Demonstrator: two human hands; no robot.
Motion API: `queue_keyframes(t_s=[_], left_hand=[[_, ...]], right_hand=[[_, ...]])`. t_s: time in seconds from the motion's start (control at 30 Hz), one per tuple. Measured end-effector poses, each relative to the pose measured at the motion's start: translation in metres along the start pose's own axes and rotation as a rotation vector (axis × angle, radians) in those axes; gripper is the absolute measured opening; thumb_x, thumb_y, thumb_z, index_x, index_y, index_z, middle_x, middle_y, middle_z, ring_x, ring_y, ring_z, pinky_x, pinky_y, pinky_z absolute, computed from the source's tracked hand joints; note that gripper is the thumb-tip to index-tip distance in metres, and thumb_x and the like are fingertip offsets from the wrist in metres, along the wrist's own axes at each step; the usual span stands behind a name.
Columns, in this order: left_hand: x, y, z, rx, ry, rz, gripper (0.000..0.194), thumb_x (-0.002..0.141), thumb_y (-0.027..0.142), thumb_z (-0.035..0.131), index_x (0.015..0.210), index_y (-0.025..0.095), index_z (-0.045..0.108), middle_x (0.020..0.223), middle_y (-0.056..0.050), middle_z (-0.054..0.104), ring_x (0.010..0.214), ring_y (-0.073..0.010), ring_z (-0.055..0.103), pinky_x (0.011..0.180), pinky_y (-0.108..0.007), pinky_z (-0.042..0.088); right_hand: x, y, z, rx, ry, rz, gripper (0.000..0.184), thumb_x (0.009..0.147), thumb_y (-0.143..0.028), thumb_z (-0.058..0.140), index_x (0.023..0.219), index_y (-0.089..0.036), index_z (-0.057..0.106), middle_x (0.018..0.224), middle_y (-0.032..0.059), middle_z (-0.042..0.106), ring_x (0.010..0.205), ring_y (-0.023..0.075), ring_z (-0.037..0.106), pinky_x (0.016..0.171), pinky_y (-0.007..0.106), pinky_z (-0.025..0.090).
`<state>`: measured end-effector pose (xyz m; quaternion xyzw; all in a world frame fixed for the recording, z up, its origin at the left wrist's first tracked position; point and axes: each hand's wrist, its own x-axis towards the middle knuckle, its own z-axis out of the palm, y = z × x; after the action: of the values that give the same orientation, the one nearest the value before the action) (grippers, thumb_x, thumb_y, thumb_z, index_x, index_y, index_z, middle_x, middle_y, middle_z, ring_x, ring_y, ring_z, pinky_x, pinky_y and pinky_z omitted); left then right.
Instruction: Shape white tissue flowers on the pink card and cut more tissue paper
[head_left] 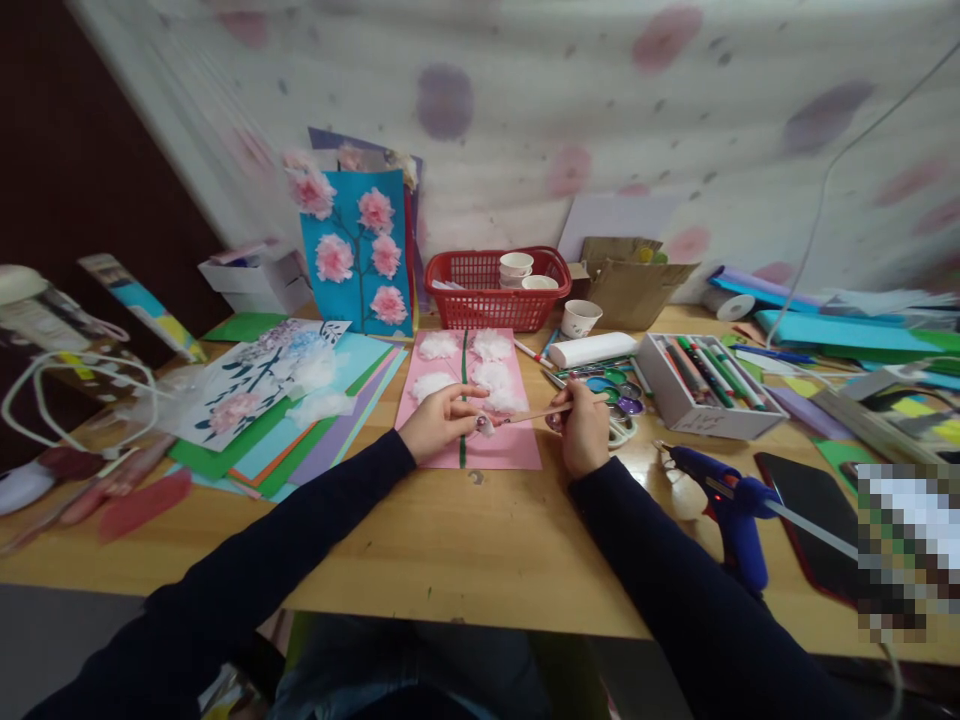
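The pink sheet (517,455) lies flat mid-tbl, btwn the near & far edges, w/ white puffs (495,382) either side of its green stripe (463,452), & over it your L hand (441,420) has a small white tuft (487,428) pinched in its fingertips, while your R hand (585,432) grips a thin stick (544,411), its end nr the tuft. Beyond, toward the tbl's far edge, stands the red basket (487,308) w/ paper cups (516,265); the marker box (701,400) & blue glue gun (724,500) are to your R, colored paper (315,440) to your L.
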<state>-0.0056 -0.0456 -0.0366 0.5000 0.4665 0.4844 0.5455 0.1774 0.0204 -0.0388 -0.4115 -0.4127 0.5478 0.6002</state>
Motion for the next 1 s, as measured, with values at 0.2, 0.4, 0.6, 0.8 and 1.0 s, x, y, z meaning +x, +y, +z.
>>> queue_keyframes(t_s=[0.2,0.4,0.6,0.8,1.0], left_hand=[[-0.002,-0.006,0.004,0.052,-0.014,0.016,0.041,0.072,0.009,0.064,0.11,0.013,0.049,0.081,-0.005,0.071,0.079,-0.0164,0.068,0.077,-0.033,0.051],[-0.003,-0.009,0.005,0.106,-0.052,0.069,0.043,0.075,0.011,0.062,0.114,0.013,0.046,0.082,-0.006,0.069,0.079,-0.0178,0.069,0.081,-0.04,0.052],[-0.007,-0.005,0.006,0.067,-0.133,0.076,0.045,0.079,0.016,0.06,0.12,0.014,0.041,0.087,-0.007,0.069,0.087,-0.0199,0.068,0.089,-0.044,0.048],[-0.004,-0.007,0.002,0.098,-0.065,0.049,0.048,0.073,0.014,0.064,0.116,0.014,0.043,0.087,-0.007,0.067,0.08,-0.0182,0.069,0.082,-0.04,0.051],[0.001,0.001,-0.01,0.233,0.141,0.086,0.046,0.069,0.015,0.062,0.111,0.016,0.045,0.09,-0.002,0.056,0.072,-0.0157,0.069,0.055,-0.021,0.048]], right_hand=[[-0.004,0.005,0.001,-0.091,-0.122,-0.066,0.034,0.076,-0.034,0.05,0.045,-0.018,0.05,0.03,-0.0044,0.042,0.027,0.0059,0.036,0.031,0.017,0.026],[-0.005,0.004,0.001,-0.123,-0.138,-0.067,0.04,0.077,-0.041,0.051,0.045,-0.018,0.051,0.029,-0.0042,0.042,0.027,0.006,0.037,0.031,0.018,0.027],[-0.004,0.005,0.001,-0.148,-0.154,-0.094,0.041,0.079,-0.043,0.05,0.046,-0.017,0.052,0.03,-0.0046,0.041,0.028,0.0061,0.038,0.032,0.017,0.027],[-0.001,0.007,0.001,-0.084,-0.092,-0.048,0.037,0.079,-0.038,0.049,0.048,-0.018,0.051,0.031,-0.0042,0.043,0.028,0.0065,0.038,0.031,0.018,0.027],[0.011,0.01,-0.004,-0.077,-0.001,-0.113,0.036,0.08,-0.038,0.048,0.05,-0.018,0.05,0.035,-0.0037,0.047,0.031,0.0072,0.043,0.034,0.018,0.03]])
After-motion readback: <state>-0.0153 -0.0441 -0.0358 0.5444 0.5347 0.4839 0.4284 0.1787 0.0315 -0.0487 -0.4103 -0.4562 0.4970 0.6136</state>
